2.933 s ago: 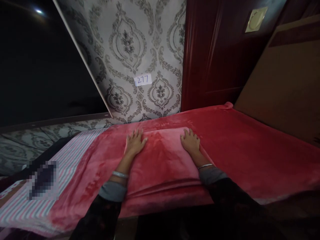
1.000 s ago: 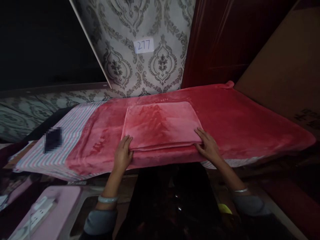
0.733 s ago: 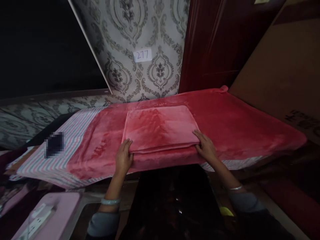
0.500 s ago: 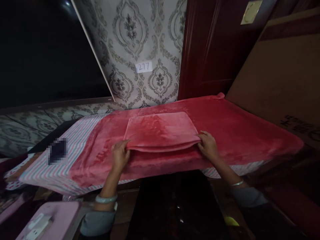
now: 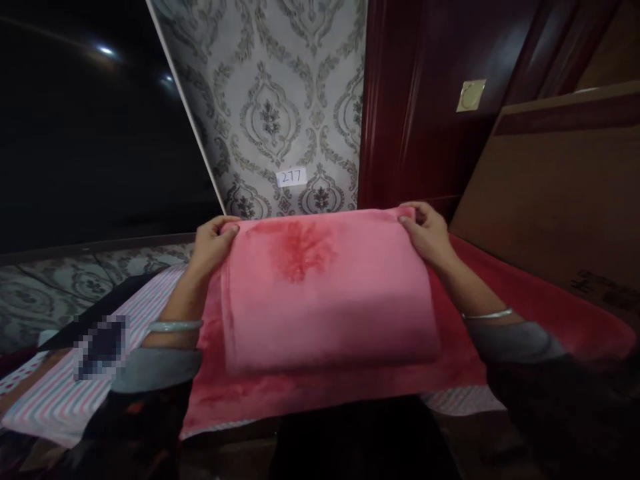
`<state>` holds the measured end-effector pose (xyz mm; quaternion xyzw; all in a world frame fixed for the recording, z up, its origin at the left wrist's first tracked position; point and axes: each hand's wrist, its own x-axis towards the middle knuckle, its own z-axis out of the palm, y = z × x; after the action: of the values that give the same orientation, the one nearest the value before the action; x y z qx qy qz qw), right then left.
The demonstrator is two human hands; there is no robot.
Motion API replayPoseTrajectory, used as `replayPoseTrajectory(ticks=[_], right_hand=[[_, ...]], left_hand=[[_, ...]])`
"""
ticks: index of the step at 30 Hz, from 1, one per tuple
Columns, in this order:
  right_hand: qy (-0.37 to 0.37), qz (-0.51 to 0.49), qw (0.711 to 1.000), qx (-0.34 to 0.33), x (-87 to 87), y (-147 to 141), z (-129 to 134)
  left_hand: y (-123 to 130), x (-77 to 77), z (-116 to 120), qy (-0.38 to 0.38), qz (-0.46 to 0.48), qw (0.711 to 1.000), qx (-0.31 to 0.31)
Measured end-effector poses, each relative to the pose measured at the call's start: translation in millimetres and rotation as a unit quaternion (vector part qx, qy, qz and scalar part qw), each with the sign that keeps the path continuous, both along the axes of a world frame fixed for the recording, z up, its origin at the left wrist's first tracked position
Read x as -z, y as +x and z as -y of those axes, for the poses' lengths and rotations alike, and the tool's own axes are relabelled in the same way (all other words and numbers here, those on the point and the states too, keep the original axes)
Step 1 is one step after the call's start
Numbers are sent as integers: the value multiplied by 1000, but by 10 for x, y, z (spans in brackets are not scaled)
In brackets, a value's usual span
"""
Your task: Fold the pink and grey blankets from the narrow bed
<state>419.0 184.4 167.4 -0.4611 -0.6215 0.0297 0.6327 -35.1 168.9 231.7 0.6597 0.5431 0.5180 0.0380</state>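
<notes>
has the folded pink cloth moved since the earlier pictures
Yes, upward: the folded pink cloth has been raised, its top edge now nearer the 277 label.

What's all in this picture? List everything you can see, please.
Folded cloth: 1, pink with red patch, held up, centre
Red cloth: 1, red, spread beneath
Striped cloth: 1, white, pink and blue-grey, lower left
Blurred thing: 1, dark, over the stripes
Screen: 1, black, upper left
Wallpaper: 1, grey-white, behind
Paper label: 1, white, marked 277, on wallpaper
Wooden panel: 1, dark red, right of wallpaper
Plate: 1, gold-coloured, on panel
Cardboard: 1, brown, right
Sleeves: 2, black with grey cuffs, lower sides
Bangles: 2, silvery, one per wrist
Left hand: 1, fingers gripping cloth's upper left corner
Right hand: 1, fingers gripping upper right corner
</notes>
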Motion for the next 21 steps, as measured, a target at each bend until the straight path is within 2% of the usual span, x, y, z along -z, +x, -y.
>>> replayPoseTrajectory(ticks=[2,4,6,8,11,13,15,18,21], right_hand=[[-98,10,995,11,227,-16,-253],[-211,40,975,57,468,-57,-434],[-273,71,955,96,660,-143,-544],[-277,99,951,94,783,-303,-605],[-262,152,952,51,908,-689,-624],[-251,213,944,24,1017,-985,-570],[-251,303,919,19,1170,-1236,-459],[-265,397,878,27,1415,-1437,-271],[-259,414,872,36,1552,-1461,-189]], left_hand=[[24,194,-218,-86,-51,994,-31],[73,419,-402,-161,-99,979,-73],[167,613,-552,-196,-129,967,-97],[333,765,-664,-202,-157,963,-87],[725,1001,-729,-198,-215,956,-31],[1013,1230,-679,-190,-251,949,13],[1240,1509,-569,-194,-282,938,48],[1395,1875,-394,-219,-358,907,41],[1391,2024,-321,-212,-406,889,30]])
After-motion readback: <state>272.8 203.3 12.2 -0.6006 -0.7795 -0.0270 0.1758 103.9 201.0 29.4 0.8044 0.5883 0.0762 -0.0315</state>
